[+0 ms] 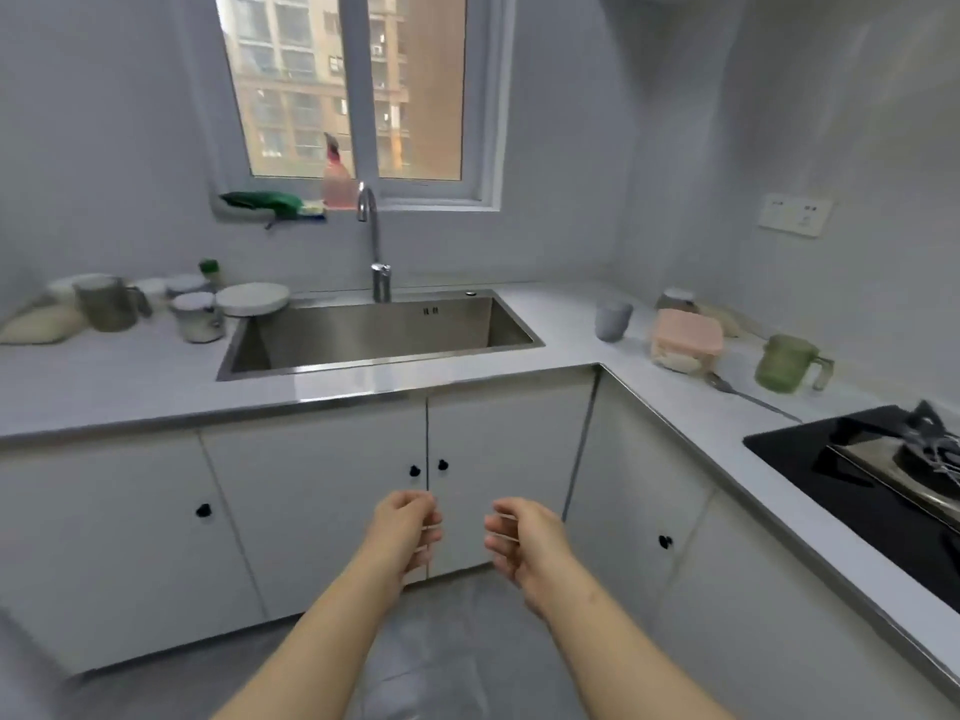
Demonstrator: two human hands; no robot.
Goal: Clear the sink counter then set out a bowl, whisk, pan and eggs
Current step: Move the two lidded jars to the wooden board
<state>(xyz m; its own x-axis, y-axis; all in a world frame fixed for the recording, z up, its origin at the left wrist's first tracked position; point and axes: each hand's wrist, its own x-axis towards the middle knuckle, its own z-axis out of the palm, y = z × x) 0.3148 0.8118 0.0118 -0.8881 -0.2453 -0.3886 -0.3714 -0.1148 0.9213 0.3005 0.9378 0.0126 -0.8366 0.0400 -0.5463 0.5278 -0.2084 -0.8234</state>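
Below the front edge of the desk (130, 376), before the middle cupboard doors (332, 491), you are holding both grips low and close together. Your left grip (404, 532) and right grip (523, 544) are hanging with fingers loosely curled, palms facing each other. Neither is holding anything.

The clutter to be cleared is lying above and farther off than both grips, in two groups either side of the sink (363, 324).
- Far left: a grey-green jug (106, 304), a white-lidded jar (196, 317) and a round white lid or plate (253, 298) are standing close together by the sink's far-left corner. Your left grip is the nearer one.
- Right leg of the desk: a grey cup (613, 319), a pink-lidded box (685, 340), a green mug (784, 363) and a spoon (748, 394) are sitting well apart from the left group. Your right grip is the nearer one.

The spoon's long axis is running from far-left to near-right, with the bowl end beside the box and the handle pointing toward the hob (852, 480).

Bowl, whisk, pan and eggs are not showing anywhere.

Judgement: clearing is not yet begun. The coming move is calling for each grip to rise over the desk edge and reach outward to its own side, avoiding a crossed reach.
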